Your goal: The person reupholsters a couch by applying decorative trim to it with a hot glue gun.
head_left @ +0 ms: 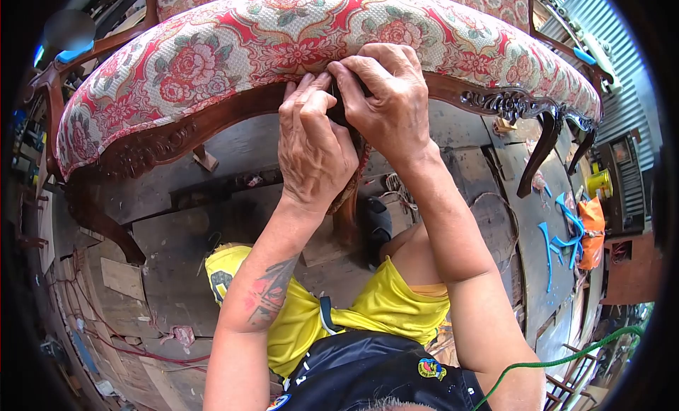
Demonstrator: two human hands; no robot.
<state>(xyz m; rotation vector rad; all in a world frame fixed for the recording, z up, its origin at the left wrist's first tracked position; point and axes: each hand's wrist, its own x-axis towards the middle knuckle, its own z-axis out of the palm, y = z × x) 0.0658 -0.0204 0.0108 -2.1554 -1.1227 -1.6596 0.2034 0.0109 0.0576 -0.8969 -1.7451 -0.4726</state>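
A carved wooden sofa with floral upholstery fabric [297, 40] curves across the top of the head view. My left hand [315, 139] is closed, its fingertips pressed together at the lower edge of the fabric, where it meets the dark carved wooden rail [205, 128]. Beside it, my right hand [389, 93] is closed too, thumb and fingers pinched at the same edge. A narrow patterned trim strip [364, 160] hangs down between the hands from the pinched spot. The fingers hide exactly how it meets the rail.
Carved sofa legs stand at left [106, 220] and right [541, 156]. Blue strips [559, 241] and an orange bag [591, 231] lie on the right floor, near a yellow container [600, 183]. A red cord [155, 351] runs along the left floor; a green cord [566, 358] crosses lower right.
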